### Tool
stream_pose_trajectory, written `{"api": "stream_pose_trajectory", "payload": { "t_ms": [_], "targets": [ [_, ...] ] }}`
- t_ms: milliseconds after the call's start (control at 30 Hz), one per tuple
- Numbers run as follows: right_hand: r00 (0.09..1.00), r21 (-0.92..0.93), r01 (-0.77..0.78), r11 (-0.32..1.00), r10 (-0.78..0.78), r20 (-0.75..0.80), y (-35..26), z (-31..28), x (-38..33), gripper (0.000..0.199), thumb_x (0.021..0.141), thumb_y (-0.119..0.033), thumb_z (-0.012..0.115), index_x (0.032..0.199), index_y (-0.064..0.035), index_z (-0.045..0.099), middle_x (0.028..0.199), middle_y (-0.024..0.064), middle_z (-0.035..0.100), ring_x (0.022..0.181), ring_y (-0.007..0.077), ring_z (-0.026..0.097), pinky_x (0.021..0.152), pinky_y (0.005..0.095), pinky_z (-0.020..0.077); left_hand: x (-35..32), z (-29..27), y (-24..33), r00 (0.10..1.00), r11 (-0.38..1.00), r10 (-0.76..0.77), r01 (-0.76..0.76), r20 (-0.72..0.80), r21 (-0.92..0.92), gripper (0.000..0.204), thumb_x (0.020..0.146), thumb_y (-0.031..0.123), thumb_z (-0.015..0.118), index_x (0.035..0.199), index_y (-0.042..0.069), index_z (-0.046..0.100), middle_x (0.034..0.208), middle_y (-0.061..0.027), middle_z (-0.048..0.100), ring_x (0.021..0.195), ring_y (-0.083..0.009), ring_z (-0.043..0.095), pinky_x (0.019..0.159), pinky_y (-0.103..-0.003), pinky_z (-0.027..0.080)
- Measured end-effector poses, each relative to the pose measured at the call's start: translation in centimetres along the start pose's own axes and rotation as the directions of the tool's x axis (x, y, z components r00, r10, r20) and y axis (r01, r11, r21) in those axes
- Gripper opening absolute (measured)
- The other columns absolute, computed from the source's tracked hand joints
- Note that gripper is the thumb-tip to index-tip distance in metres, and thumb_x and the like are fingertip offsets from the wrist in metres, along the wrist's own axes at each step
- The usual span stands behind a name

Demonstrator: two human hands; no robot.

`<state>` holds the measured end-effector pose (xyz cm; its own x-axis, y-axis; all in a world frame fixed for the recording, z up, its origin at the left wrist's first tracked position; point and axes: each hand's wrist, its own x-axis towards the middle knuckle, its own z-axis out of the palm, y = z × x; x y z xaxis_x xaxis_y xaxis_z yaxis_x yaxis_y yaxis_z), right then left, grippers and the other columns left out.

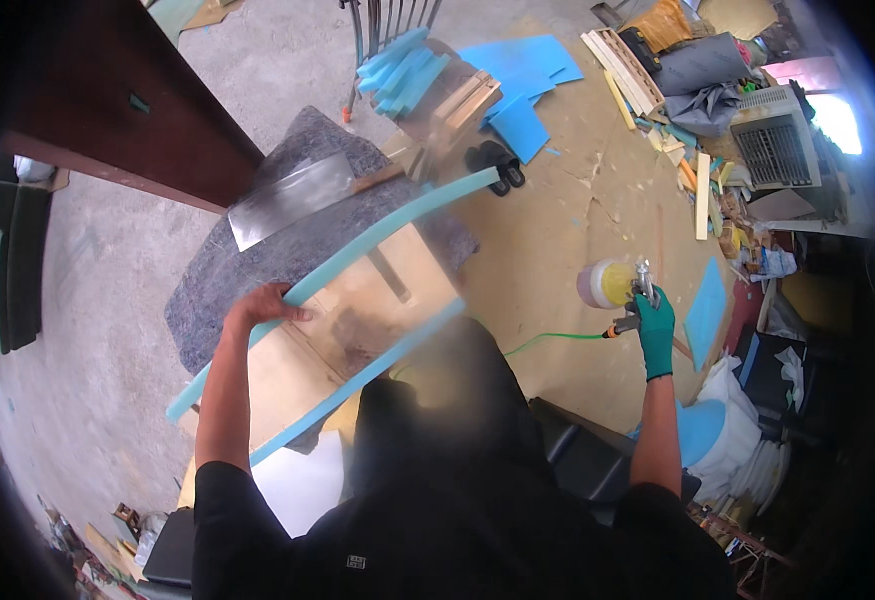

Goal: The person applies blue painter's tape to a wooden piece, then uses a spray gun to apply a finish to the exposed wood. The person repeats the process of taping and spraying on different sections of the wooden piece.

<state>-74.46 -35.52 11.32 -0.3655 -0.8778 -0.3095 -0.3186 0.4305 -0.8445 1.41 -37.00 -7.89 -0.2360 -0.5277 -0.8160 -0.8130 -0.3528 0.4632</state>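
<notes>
My bare left hand (263, 306) grips a long light-blue foam strip (389, 222) along the far edge of a wooden board (282, 385), thumb on the board side. The board lies slanted in front of me, with a slot and a dark stain. Along its near edge runs a second blue foam strip (357, 385). Out to the right, my right hand (657, 330), in a green glove, is closed round a spray gun (642, 285). A yellowish, stained cup (607, 284) is attached to the gun, and a thin green hose (552, 337) trails left from it.
Under the board lies a grey felt-like cloth (212, 265) with a shiny metal sheet (292, 200) on it. Blue foam pieces (402, 75) and sheets (517, 75) lie beyond. A dark red post (127, 110) rises at left. Wood scraps (702, 195) and a grey vented unit (775, 140) stand right.
</notes>
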Motion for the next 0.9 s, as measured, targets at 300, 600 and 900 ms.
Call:
{"api": "stream_pose_trajectory", "payload": {
  "t_ms": [300,600,900],
  "targets": [
    [0.988,-0.048,0.024,0.999,-0.017,0.151,1.6,7.7,20.9,0.033,0.104,-0.019,0.07,0.132,-0.0023,0.073,0.092,0.0094,0.075,0.065,0.0186,0.072,0.055,0.036,0.0602,1.4,5.5,5.7,0.809,0.987,-0.071,0.14,-0.584,0.073,0.115,0.067,0.042,0.104,0.165,0.015,0.051,0.163,-0.0177,0.057,0.147,-0.0452,0.054,0.119,-0.06,0.047],
    [0.914,-0.276,0.291,0.916,-0.181,0.363,-0.9,26.0,48.9,0.034,0.102,-0.023,0.075,0.131,-0.0049,0.073,0.093,0.0076,0.077,0.075,0.0152,0.074,0.066,0.0342,0.058,5.7,8.3,17.3,0.759,0.974,-0.14,0.22,-0.636,0.048,0.112,0.061,0.023,0.105,0.162,0.018,0.056,0.156,-0.0122,0.06,0.149,-0.0398,0.052,0.13,-0.067,0.03],
    [0.761,-0.02,0.379,0.925,-0.3,0.575,-4.4,43.3,62.3,0.035,0.099,-0.03,0.074,0.125,-0.0066,0.073,0.09,0.0129,0.074,0.067,0.0247,0.072,0.067,0.0445,0.0596,6.7,7.5,18.4,0.742,0.97,-0.209,0.238,-0.637,-0.041,0.108,0.05,0.019,0.105,0.151,0.021,0.067,0.146,-0.0063,0.065,0.142,-0.0357,0.057,0.131,-0.065,0.03]
  ]
}}
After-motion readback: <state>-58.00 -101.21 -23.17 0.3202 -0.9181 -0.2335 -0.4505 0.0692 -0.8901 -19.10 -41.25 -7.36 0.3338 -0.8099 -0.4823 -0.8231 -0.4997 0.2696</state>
